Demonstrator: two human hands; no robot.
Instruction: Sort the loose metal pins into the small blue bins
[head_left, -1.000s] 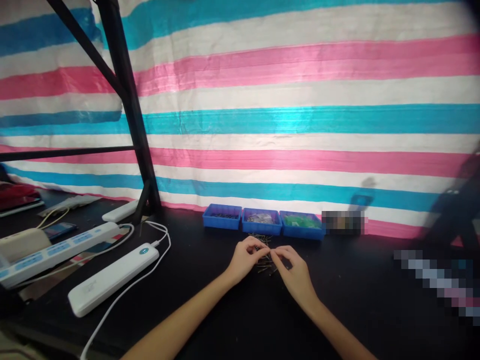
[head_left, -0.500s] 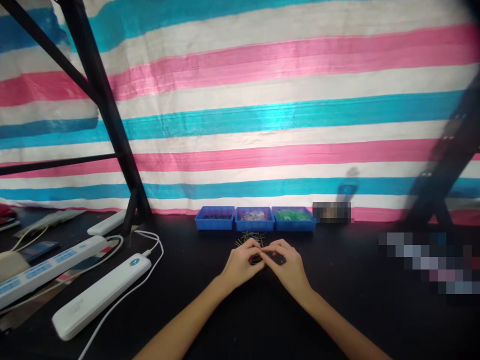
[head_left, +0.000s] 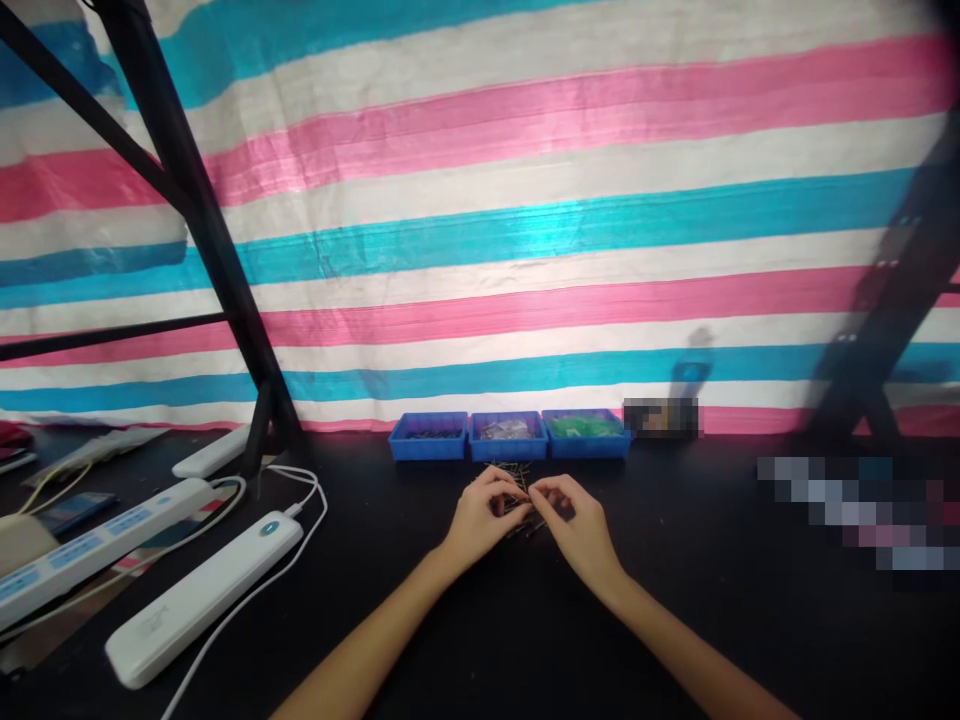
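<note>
My left hand (head_left: 484, 512) is closed in a pinch, thumb against fingertips, over the middle of the black table. Facing it, my right hand (head_left: 574, 520) also pinches, its fingertips close to those of the left. What lies between the fingers is too small to make out. Beneath and just behind the hands is a loose pile of thin screws or pins (head_left: 511, 468), brassy and dark, partly covered by my fingers. Beyond the pile stand three blue trays in a row: one with dark small parts (head_left: 427, 450), one with clear pieces (head_left: 508, 450), one with green pieces (head_left: 586, 450).
At left lie a white power bank-like bar (head_left: 206, 598) with a cable, a white power strip (head_left: 97, 545) and a phone (head_left: 75, 512). A black metal post (head_left: 206, 230) rises there. A striped sheet (head_left: 525, 240) hangs behind the table (head_left: 480, 640). Blurred patches cover things at right.
My fingertips have come slightly apart, where they were touching before. More of the pile shows under them. The camera view has shifted a little.
</note>
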